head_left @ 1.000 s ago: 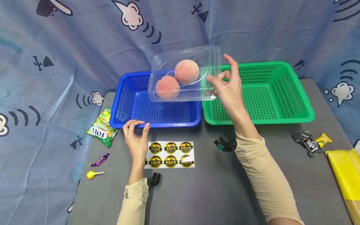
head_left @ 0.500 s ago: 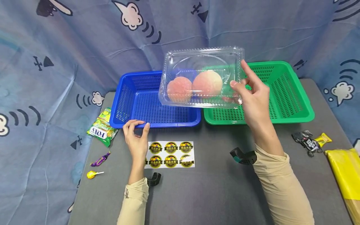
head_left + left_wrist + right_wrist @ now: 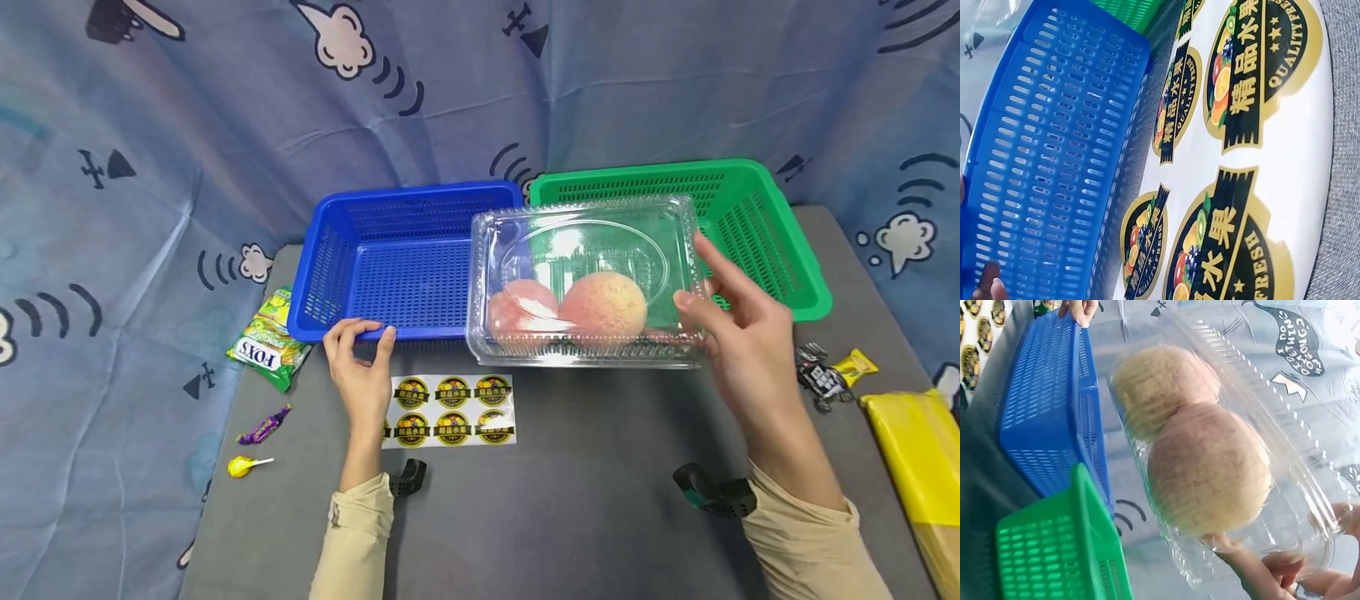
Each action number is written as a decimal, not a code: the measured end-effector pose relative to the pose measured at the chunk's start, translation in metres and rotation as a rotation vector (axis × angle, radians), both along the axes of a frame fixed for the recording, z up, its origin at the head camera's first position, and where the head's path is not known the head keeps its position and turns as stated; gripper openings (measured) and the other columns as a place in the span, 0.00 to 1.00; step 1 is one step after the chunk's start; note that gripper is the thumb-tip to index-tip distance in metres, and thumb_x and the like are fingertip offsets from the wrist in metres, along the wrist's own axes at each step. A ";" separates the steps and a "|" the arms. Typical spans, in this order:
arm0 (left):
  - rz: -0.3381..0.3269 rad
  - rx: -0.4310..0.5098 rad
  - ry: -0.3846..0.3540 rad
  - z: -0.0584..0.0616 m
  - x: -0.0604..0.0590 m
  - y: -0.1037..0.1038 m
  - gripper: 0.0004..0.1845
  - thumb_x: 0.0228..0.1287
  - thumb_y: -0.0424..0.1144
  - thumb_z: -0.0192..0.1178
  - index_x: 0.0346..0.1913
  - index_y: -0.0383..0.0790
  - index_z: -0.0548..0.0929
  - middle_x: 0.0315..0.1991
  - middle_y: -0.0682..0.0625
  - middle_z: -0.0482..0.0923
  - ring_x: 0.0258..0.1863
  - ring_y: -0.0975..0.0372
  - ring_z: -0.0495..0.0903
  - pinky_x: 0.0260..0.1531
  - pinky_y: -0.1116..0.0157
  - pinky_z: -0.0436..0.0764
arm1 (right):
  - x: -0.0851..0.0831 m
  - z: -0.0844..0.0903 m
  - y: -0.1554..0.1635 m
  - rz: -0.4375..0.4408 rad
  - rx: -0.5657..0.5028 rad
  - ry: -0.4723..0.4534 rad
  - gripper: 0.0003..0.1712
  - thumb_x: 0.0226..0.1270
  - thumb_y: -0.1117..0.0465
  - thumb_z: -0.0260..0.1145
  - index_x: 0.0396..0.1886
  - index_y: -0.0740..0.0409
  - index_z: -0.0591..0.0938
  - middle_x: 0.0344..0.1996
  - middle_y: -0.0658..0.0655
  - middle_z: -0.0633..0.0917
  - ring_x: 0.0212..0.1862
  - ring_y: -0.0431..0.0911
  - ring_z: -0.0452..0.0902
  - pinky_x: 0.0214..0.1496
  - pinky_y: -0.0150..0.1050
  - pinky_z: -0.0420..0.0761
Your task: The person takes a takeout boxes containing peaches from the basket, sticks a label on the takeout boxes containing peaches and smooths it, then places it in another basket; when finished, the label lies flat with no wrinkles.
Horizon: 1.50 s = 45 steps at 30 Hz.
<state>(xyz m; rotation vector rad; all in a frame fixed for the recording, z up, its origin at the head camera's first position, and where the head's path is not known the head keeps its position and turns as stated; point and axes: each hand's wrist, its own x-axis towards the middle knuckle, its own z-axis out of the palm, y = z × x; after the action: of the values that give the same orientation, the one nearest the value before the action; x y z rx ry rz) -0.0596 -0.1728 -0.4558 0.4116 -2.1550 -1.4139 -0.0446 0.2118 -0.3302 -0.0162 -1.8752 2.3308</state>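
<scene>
Grey tabletop point(image 3: 585, 500), hemmed by a blue cartoon-print backdrop point(image 3: 225, 125), lies bare in front of the sticker sheet point(image 3: 450, 410). At the rear a blue basket point(image 3: 390, 267) and a green basket point(image 3: 772, 242) stand side by side, touching. Held above the table before their front edges, a clear clamshell box point(image 3: 588, 279) with two peaches point(image 3: 603, 307) runs long axis left to right, lid up, roughly level. Right hand point(image 3: 746, 350) pinches its right end. Left hand point(image 3: 360, 375) has its fingers curled over the blue basket's front rim.
</scene>
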 end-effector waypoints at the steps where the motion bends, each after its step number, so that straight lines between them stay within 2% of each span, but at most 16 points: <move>1: -0.003 -0.003 0.000 0.000 0.000 0.000 0.13 0.66 0.38 0.75 0.45 0.33 0.87 0.62 0.40 0.74 0.58 0.58 0.75 0.33 0.74 0.68 | 0.006 -0.003 0.003 0.001 0.005 -0.002 0.35 0.74 0.75 0.65 0.78 0.55 0.74 0.37 0.53 0.71 0.25 0.38 0.74 0.24 0.27 0.73; 6: -0.012 -0.009 0.015 0.000 0.000 -0.001 0.14 0.66 0.40 0.75 0.46 0.33 0.87 0.63 0.39 0.74 0.63 0.55 0.74 0.33 0.74 0.68 | 0.030 -0.014 0.018 0.003 -0.010 -0.008 0.35 0.74 0.78 0.61 0.78 0.59 0.72 0.39 0.54 0.75 0.27 0.40 0.75 0.34 0.27 0.80; 11: -0.010 -0.010 0.016 -0.001 0.000 -0.001 0.13 0.66 0.39 0.75 0.46 0.33 0.87 0.63 0.39 0.74 0.63 0.55 0.73 0.32 0.74 0.68 | 0.047 -0.027 0.028 -0.006 -0.079 0.025 0.35 0.71 0.85 0.54 0.76 0.67 0.72 0.36 0.55 0.79 0.27 0.43 0.74 0.28 0.30 0.77; 18: -0.014 -0.004 0.009 -0.002 0.002 0.000 0.13 0.66 0.39 0.75 0.46 0.33 0.87 0.63 0.39 0.73 0.63 0.55 0.74 0.33 0.74 0.68 | 0.066 -0.049 0.044 0.096 -0.181 0.122 0.39 0.64 0.93 0.44 0.76 0.75 0.69 0.33 0.57 0.82 0.22 0.46 0.69 0.22 0.34 0.71; 21: -0.020 -0.004 0.007 -0.001 0.002 0.001 0.14 0.67 0.41 0.74 0.46 0.34 0.87 0.64 0.39 0.73 0.64 0.55 0.74 0.34 0.73 0.68 | 0.075 -0.054 0.051 0.100 -0.120 0.086 0.42 0.63 0.93 0.43 0.77 0.72 0.68 0.32 0.54 0.83 0.22 0.45 0.69 0.22 0.32 0.72; 23: -0.024 -0.001 0.006 0.000 0.002 0.001 0.14 0.67 0.42 0.74 0.46 0.34 0.87 0.64 0.39 0.73 0.64 0.55 0.73 0.34 0.73 0.68 | 0.080 -0.060 0.056 0.130 -0.149 0.096 0.43 0.62 0.94 0.42 0.78 0.74 0.66 0.32 0.55 0.83 0.22 0.46 0.69 0.22 0.34 0.70; 26: -0.025 0.001 0.009 0.000 0.002 0.001 0.14 0.67 0.42 0.74 0.47 0.34 0.87 0.64 0.39 0.73 0.64 0.55 0.73 0.35 0.73 0.68 | 0.087 -0.069 0.064 0.159 -0.137 0.093 0.44 0.61 0.94 0.40 0.79 0.74 0.64 0.32 0.54 0.82 0.23 0.46 0.69 0.22 0.35 0.70; 27: -0.024 0.003 0.010 0.000 0.002 0.001 0.14 0.67 0.42 0.74 0.46 0.34 0.87 0.64 0.39 0.73 0.64 0.55 0.73 0.35 0.73 0.68 | 0.089 -0.073 0.066 0.177 -0.147 0.100 0.45 0.61 0.94 0.40 0.79 0.74 0.62 0.32 0.54 0.82 0.23 0.46 0.68 0.22 0.35 0.70; 28: -0.020 0.002 0.011 -0.001 0.002 0.001 0.14 0.67 0.41 0.74 0.46 0.34 0.87 0.63 0.40 0.73 0.64 0.55 0.73 0.35 0.73 0.68 | 0.091 -0.077 0.069 0.209 -0.182 0.111 0.45 0.61 0.95 0.38 0.80 0.75 0.61 0.34 0.55 0.82 0.24 0.46 0.69 0.23 0.34 0.73; 30: -0.017 0.006 0.013 -0.001 0.002 0.001 0.15 0.67 0.41 0.75 0.46 0.33 0.87 0.63 0.40 0.73 0.65 0.55 0.73 0.35 0.72 0.68 | 0.094 -0.083 0.073 0.240 -0.164 0.091 0.46 0.62 0.94 0.38 0.81 0.71 0.60 0.36 0.54 0.82 0.25 0.42 0.75 0.30 0.32 0.84; 32: -0.016 0.004 0.010 -0.001 0.002 0.000 0.15 0.67 0.42 0.75 0.46 0.33 0.87 0.64 0.40 0.73 0.65 0.55 0.73 0.37 0.70 0.69 | 0.096 -0.092 0.077 0.283 -0.201 0.084 0.47 0.62 0.94 0.37 0.82 0.70 0.59 0.39 0.55 0.83 0.30 0.42 0.83 0.39 0.38 0.90; 34: -0.014 0.000 0.003 -0.001 0.002 0.000 0.15 0.68 0.42 0.74 0.47 0.34 0.87 0.64 0.40 0.73 0.66 0.53 0.72 0.41 0.66 0.70 | 0.096 -0.100 0.079 0.312 -0.239 0.082 0.46 0.63 0.94 0.37 0.81 0.69 0.59 0.42 0.58 0.84 0.36 0.45 0.89 0.45 0.47 0.91; 36: -0.012 -0.007 -0.005 -0.001 0.003 0.001 0.15 0.68 0.43 0.74 0.47 0.34 0.86 0.65 0.40 0.73 0.67 0.52 0.72 0.45 0.60 0.71 | 0.097 -0.107 0.079 0.304 -0.253 0.081 0.46 0.62 0.95 0.38 0.80 0.70 0.60 0.41 0.59 0.85 0.38 0.48 0.90 0.44 0.45 0.91; 39: -0.003 -0.013 -0.005 -0.002 0.003 0.002 0.15 0.67 0.44 0.74 0.47 0.35 0.86 0.65 0.40 0.74 0.69 0.50 0.71 0.51 0.51 0.71 | 0.098 -0.116 0.080 0.288 -0.271 0.081 0.46 0.61 0.95 0.38 0.80 0.72 0.61 0.38 0.59 0.83 0.35 0.48 0.88 0.42 0.45 0.91; 45: -0.001 -0.014 0.013 -0.002 0.003 0.002 0.15 0.67 0.43 0.74 0.47 0.34 0.87 0.66 0.40 0.74 0.69 0.50 0.71 0.54 0.48 0.71 | 0.102 -0.123 0.082 0.235 -0.216 -0.011 0.46 0.64 0.94 0.40 0.80 0.66 0.63 0.35 0.54 0.82 0.32 0.45 0.87 0.38 0.46 0.91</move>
<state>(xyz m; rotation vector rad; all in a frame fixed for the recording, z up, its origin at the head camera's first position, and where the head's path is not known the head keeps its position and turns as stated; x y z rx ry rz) -0.0570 -0.1706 -0.4576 0.3957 -2.1540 -1.3970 0.0572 0.2939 -0.4536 0.1762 -1.7018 2.6850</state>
